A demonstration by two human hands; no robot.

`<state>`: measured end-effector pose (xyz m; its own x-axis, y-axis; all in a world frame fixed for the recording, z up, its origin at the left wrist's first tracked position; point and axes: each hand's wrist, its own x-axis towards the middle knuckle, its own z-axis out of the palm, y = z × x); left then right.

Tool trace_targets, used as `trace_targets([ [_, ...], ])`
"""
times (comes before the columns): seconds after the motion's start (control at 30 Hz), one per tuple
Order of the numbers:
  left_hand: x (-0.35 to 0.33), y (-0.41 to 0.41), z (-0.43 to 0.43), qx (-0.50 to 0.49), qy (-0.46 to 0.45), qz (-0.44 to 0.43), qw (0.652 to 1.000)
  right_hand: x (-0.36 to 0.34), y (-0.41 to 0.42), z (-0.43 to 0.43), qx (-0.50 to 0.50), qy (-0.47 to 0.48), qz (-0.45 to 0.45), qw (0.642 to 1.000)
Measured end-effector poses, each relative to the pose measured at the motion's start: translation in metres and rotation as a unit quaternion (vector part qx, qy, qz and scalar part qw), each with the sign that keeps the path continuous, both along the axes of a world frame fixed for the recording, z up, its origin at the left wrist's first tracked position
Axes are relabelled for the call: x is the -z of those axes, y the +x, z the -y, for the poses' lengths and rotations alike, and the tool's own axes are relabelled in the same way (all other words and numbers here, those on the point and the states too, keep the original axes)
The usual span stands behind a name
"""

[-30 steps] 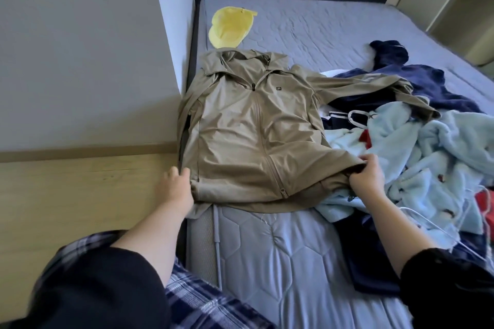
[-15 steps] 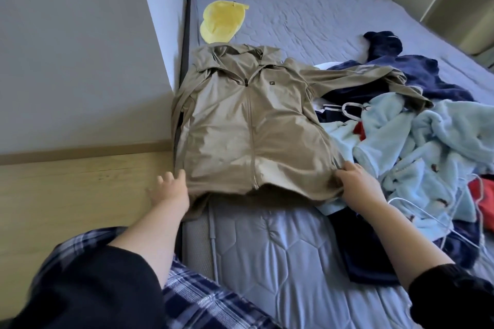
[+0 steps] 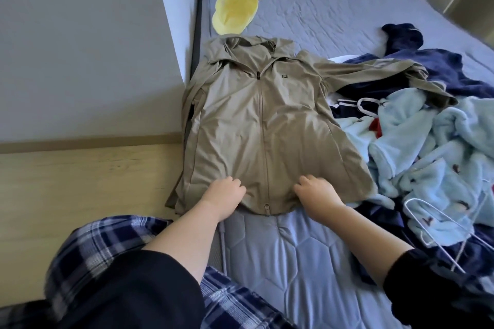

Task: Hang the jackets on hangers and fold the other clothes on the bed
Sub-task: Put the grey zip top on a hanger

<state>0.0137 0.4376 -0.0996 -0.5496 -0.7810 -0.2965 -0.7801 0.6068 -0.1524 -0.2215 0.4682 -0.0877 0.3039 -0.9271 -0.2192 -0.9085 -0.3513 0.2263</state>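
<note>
I saw the beige zip-up jacket (image 3: 262, 120) lying flat, front up, its left side spilling over the edge of the grey quilted mattress (image 3: 307, 262). My left hand (image 3: 224, 195) and right hand (image 3: 318, 193) sat curled on either side of its zip at the hem; I couldn't tell whether they pinched cloth. There was bare mattress below the hem, and a light-blue fleece heap (image 3: 427, 155) crowded the jacket's right.

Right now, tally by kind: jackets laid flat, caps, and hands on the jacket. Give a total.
Tan jacket: 1
Yellow cap: 1
Hands on the jacket: 2 (left hand, right hand)
Total: 4
</note>
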Motion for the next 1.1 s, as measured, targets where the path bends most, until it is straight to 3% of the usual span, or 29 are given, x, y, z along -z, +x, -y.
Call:
trace_targets([
  [0.07, -0.003, 0.0, 0.001, 0.008, 0.033, 0.015, 0.999, 0.008, -0.003, -0.001, 0.087, 0.18, -0.06, 0.978],
  [0.13, -0.002, -0.001, 0.002, -0.001, 0.062, -0.023, 0.998, 0.011, -0.005, 0.004, 0.124, 0.252, -0.03, 0.959],
  [0.23, 0.004, -0.005, 0.001, -0.023, 0.085, -0.129, 0.988, 0.012, -0.005, 0.01, 0.089, 0.108, 0.121, 0.983],
  [0.3, 0.01, -0.011, 0.001, -0.043, 0.093, -0.161, 0.982, 0.016, -0.006, 0.009, 0.04, 0.004, 0.121, 0.992],
  [0.43, 0.02, -0.026, 0.001, -0.055, 0.094, -0.143, 0.984, 0.026, -0.01, -0.002, 0.046, 0.052, 0.064, 0.996],
  [0.57, 0.024, -0.044, 0.005, -0.076, 0.092, -0.181, 0.976, 0.014, -0.027, -0.022, 0.055, -0.088, 0.106, 0.989],
  [0.77, 0.023, -0.096, -0.006, -0.011, 0.098, -0.224, 0.97, 0.004, -0.062, -0.047, 0.092, -0.105, 0.152, 0.978],
  [0.87, 0.027, -0.12, -0.018, 0.037, 0.118, -0.232, 0.965, -0.002, -0.081, -0.057, 0.138, -0.216, 0.229, 0.939],
  [0.97, 0.034, -0.132, -0.024, 0.048, 0.132, -0.231, 0.963, -0.006, -0.106, -0.069, 0.247, -0.301, 0.232, 0.891],
  [1.03, 0.039, -0.131, -0.023, 0.046, 0.129, -0.228, 0.964, -0.007, -0.125, -0.075, 0.344, -0.272, 0.205, 0.875],
  [1.1, 0.042, -0.127, -0.021, 0.045, 0.129, -0.223, 0.965, -0.009, -0.137, -0.077, 0.43, -0.178, 0.138, 0.874],
])
